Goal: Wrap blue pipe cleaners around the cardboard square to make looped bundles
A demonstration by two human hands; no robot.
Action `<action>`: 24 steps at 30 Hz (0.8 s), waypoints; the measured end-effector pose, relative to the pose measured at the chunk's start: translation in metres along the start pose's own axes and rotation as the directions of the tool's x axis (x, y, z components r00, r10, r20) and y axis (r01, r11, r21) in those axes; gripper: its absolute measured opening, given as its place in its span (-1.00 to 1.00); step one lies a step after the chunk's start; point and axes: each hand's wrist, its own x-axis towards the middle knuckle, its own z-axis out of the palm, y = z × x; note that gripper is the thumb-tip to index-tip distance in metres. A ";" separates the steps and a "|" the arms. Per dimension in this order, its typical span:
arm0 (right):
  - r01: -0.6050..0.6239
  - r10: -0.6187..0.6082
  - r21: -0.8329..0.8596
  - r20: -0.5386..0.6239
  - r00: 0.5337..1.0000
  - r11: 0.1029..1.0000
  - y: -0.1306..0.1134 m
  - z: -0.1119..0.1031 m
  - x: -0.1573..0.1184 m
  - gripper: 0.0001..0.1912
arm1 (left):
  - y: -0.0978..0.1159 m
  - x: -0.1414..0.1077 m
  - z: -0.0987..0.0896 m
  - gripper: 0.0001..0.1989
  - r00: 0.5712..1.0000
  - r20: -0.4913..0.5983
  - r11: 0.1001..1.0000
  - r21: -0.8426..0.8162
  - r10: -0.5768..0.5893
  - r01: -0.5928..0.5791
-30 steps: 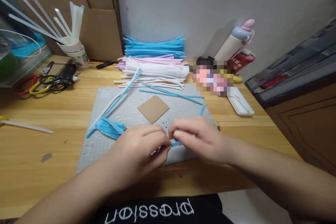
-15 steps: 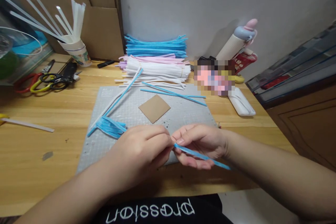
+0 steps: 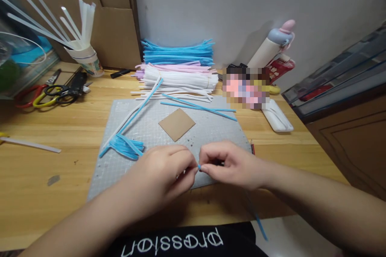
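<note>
head view: hands [image 3: 197, 168] seemingly pinch blue stem [image 3: 199, 166].

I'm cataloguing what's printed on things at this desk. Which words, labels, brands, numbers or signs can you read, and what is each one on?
"pression", upside down in white on the black clothing.
Red packet: pale characters, too small and blurred to read.
White cup: a coloured label, too small to read.
Grey mat: faint corner print, too faint to read.
</note>
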 end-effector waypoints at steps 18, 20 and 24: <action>-0.223 0.223 0.000 0.010 0.975 0.975 -0.007 -0.008 0.008 -0.83 | -0.008 -0.001 0.004 -0.85 0.995 0.020 0.995 0.021 -0.098 0.097; -0.305 0.299 0.089 0.074 0.951 0.948 -0.007 -0.010 0.009 -0.86 | -0.007 -0.001 0.004 -0.83 0.995 0.019 0.994 0.043 -0.098 0.097; -0.312 0.309 0.035 0.068 0.949 0.950 -0.010 -0.012 0.007 -0.87 | -0.005 0.001 0.003 -0.87 0.990 0.049 0.989 0.072 -0.130 0.127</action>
